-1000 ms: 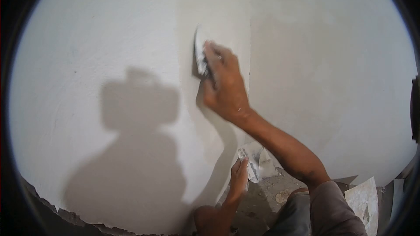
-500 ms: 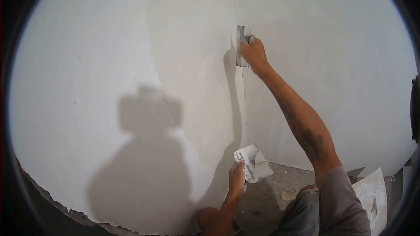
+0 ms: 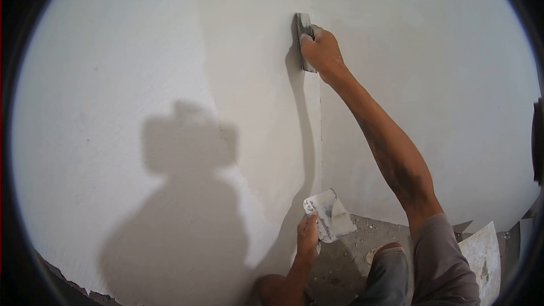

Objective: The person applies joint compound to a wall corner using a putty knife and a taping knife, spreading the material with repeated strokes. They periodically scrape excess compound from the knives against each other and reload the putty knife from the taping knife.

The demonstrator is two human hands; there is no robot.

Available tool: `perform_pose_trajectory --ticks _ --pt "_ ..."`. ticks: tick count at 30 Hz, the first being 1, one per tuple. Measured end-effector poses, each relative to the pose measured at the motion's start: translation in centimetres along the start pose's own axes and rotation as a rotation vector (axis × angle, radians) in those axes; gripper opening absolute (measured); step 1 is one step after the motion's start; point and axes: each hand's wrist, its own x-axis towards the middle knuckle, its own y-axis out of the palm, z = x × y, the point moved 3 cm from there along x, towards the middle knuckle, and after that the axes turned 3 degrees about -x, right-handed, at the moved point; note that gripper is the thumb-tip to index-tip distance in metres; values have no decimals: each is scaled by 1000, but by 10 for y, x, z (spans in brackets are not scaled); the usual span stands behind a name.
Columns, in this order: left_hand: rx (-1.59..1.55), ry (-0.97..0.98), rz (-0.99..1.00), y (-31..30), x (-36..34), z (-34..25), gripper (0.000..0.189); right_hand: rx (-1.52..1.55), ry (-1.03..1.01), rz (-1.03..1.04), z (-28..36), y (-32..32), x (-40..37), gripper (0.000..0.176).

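Trowel [image 3: 303, 24] handle hidden in my closed right hand [image 3: 323, 52] — long axis near upright | below, my left hand [image 3: 307, 236] clasps spatula [image 3: 333, 219]

no readable text, labels, brands, numbers or signs

At 1 o'clock, the trowel [image 3: 302, 21] is showing grey; at 5 o'clock, the plate [image 3: 330, 216] is showing white with dark-grey streaks.

The grey floor [image 3: 344, 258] meets the foot of the wall [image 3: 436, 130]. Small crumbs [image 3: 369, 228] lie scattered on it near the wall, a pale patch [image 3: 370, 256] farther out.
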Motion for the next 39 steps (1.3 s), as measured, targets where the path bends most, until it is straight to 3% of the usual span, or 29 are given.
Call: perform_pose_trajectory --ticks 3,7,12,15,16,18,19,20,22,25,28,31,34,37,39 --pt "-6 57 29 0 1 2 32 20 -158 -75 46 -9 -40 33" --pt "49 104 50 -7 7 8 32 38 -635 -70 69 1 -89 44" --pt "-26 132 87 -2 3 5 32 46 -796 115 85 3 -155 64" --pt "-34 112 81 -6 6 7 32 80 -847 258 90 -9 -161 65" --pt "-28 107 73 -6 7 6 33 87 -916 173 85 -15 -152 58" --pt "-19 97 57 -6 6 7 33 76 -749 -11 67 -29 -117 45" --pt "7 105 51 -8 8 10 33 72 -522 -15 57 -36 -95 27" --pt "33 114 47 -11 11 12 33 -6 -270 -39 42 -38 -63 25" --pt "42 114 25 -7 8 8 33 13 -217 -148 17 -38 -11 34" --pt "4 79 2 2 0 0 33 -18 -110 -115 3 -38 28 37" --pt "-5 47 13 -1 2 4 35 4 -88 -23 3 -36 40 38" --pt "-3 27 -13 1 -1 1 35 -14 62 110 11 -36 34 39" --pt "-24 33 -29 6 -6 -5 34 -29 12 75 28 -36 13 36" --pt "-22 82 -16 4 -4 -1 34 -152 -206 16 41 -32 -24 34" --pt "-18 107 17 -3 4 6 33 -28 -440 -36 50 -23 -59 33"
